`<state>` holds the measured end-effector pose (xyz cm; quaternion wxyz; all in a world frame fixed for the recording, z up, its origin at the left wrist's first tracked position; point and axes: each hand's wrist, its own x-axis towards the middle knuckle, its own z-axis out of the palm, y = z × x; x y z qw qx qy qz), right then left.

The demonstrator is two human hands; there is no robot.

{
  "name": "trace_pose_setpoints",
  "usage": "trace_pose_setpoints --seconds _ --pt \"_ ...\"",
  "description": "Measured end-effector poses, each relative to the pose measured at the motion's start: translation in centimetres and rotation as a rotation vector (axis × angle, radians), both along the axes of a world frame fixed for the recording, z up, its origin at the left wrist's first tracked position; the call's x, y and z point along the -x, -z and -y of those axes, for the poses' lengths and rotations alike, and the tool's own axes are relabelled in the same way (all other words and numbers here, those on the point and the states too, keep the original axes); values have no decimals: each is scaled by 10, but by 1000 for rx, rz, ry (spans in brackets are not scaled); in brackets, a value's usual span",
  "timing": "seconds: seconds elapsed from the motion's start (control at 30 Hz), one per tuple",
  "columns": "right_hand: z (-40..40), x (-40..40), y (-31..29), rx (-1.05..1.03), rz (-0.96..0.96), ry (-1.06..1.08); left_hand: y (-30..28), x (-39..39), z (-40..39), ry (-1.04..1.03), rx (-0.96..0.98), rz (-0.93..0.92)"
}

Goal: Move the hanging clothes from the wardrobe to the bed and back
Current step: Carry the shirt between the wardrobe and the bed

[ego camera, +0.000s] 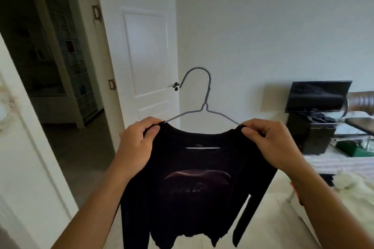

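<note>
You are holding a black long-sleeved shirt [194, 184] up in front of you, and it hangs on a grey wire hanger [202, 105]. Your left hand [137, 147] pinches the shirt's left shoulder between thumb and curled fingers, right where the hanger's arm slips under the cloth. Your right hand [269, 143] does the same at the other shoulder, so each grip is clenched on shirt and hanger together. The hanger's hook stands upright above the collar, free in the air and touching nothing. Through the neck opening you can see the hanger's lower bar as a pale line. The shirt's front faces you, with a faint reddish print across the chest, and both sleeves hang down loose at its sides; the right sleeve hangs a little apart from the body.

Behind the shirt stands a white panelled door [145, 54], swung open against the wall, its dark handle just left of the hook. To your left a doorway opens onto a dim room with a tall shelf unit [68, 50]. The bed [283, 208], covered in pale sheets, lies below and to your right, under the shirt's hem. Farther right a black box-shaped thing [311, 115] sits on a low white desk [334, 159], with a green item beside it.
</note>
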<state>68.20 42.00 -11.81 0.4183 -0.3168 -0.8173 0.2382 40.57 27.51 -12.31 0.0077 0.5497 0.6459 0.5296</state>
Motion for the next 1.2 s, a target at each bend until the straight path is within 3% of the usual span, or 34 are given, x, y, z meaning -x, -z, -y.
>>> trace_pose_setpoints --seconds 0.3,0.77,1.2 --pt "-38 -111 27 -2 -41 318 26 -91 -114 224 48 119" --pt "-98 -222 68 63 -45 834 56 -208 -293 604 214 96" --pt "-137 -294 100 180 -107 1109 83 -309 -424 883 343 55"
